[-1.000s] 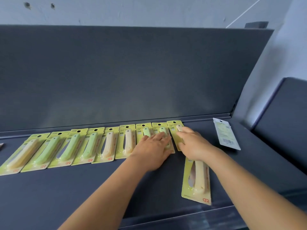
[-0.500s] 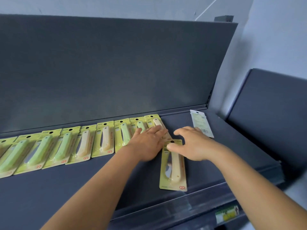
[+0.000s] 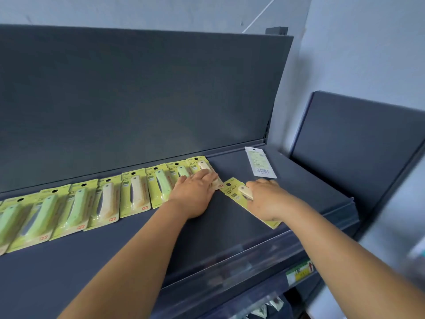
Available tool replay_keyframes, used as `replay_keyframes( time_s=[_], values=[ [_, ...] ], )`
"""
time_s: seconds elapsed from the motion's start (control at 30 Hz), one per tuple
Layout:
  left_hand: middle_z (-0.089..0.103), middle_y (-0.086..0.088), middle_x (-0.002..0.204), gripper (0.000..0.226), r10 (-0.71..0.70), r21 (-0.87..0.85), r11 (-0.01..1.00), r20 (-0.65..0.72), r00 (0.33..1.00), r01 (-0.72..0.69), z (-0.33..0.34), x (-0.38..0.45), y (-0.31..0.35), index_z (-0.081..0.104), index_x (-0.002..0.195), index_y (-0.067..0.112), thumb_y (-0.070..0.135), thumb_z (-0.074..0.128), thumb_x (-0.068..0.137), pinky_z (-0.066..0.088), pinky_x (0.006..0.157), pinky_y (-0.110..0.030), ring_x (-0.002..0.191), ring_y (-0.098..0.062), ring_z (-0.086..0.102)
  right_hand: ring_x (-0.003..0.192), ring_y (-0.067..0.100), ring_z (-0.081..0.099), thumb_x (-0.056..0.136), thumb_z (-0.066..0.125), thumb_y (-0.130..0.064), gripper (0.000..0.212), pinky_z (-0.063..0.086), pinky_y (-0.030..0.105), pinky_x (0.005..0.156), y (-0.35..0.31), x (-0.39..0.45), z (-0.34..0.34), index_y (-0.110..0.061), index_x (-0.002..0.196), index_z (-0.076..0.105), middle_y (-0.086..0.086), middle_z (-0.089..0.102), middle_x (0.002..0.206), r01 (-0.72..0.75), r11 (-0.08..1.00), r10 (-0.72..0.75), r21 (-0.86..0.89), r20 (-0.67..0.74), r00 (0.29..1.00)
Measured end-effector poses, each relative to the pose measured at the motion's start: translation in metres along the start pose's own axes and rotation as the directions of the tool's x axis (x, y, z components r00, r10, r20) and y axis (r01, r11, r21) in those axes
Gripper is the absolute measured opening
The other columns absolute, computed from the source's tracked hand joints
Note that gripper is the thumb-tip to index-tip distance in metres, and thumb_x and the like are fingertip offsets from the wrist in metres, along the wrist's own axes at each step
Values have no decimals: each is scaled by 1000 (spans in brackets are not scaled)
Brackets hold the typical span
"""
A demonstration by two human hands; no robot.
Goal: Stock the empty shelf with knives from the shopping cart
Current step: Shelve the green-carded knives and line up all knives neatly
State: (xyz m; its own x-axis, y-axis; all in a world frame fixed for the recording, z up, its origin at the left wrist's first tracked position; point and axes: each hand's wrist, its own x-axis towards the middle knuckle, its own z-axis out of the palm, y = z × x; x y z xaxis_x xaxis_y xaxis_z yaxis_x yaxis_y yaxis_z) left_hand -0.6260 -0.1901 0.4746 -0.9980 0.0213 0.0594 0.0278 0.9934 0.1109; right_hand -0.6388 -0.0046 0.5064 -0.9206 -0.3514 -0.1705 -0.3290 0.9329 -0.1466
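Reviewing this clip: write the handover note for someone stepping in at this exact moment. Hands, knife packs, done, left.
Left hand: flat, pressing the right end of the row of knife packs.
Right hand: fingers straight, resting on the loose cream knife pack, which lies angled, just right of the row.
One face-down pack lies apart, further right on the shelf.
Done: a row laid side by side.
Left: square the loose pack into the row, flip and place the face-down one. Cart not in view.

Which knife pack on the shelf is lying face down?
The white-backed knife pack at the far right, barcode showing; every other pack shows its yellow-green front.
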Motion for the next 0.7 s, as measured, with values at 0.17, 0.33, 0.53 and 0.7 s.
replay_keyframes(
  time_s=[0.17,0.33,0.53,0.7],
  values=[
    [19,8,157,46,-8,-14,1000,-8,1000,7,0,-1,1,22,148,32,34,24,103,16,116,-40,139,-20,31,121,32,39,86,49,-10,46,43,37,91,-13,-3,-3,-13,130,38,11,40,132,-108,994,107,-29,-45,993],
    [22,9,155,45,-2,-28,1000,-40,999,1,0,-2,0,25,148,31,33,25,103,16,115,-40,138,-18,31,115,33,47,88,51,-11,43,42,35,79,-16,4,-5,-11,129,37,12,42,130,-166,984,158,-64,-113,981],
    [21,10,156,46,1,-29,1000,-54,999,-2,2,0,-1,24,148,32,34,25,102,16,116,-40,140,-17,28,112,28,50,93,51,-29,36,42,33,78,-20,31,-7,-16,127,45,5,44,128,11,982,39,188,-264,964],
    [20,10,156,45,6,-40,999,-56,998,-8,2,1,-1,25,147,32,34,27,102,16,116,-41,141,-16,26,122,17,43,92,51,-28,37,43,31,93,-1,23,-16,-19,128,51,-7,37,138,215,976,-216,20,52,975]
  ],
)
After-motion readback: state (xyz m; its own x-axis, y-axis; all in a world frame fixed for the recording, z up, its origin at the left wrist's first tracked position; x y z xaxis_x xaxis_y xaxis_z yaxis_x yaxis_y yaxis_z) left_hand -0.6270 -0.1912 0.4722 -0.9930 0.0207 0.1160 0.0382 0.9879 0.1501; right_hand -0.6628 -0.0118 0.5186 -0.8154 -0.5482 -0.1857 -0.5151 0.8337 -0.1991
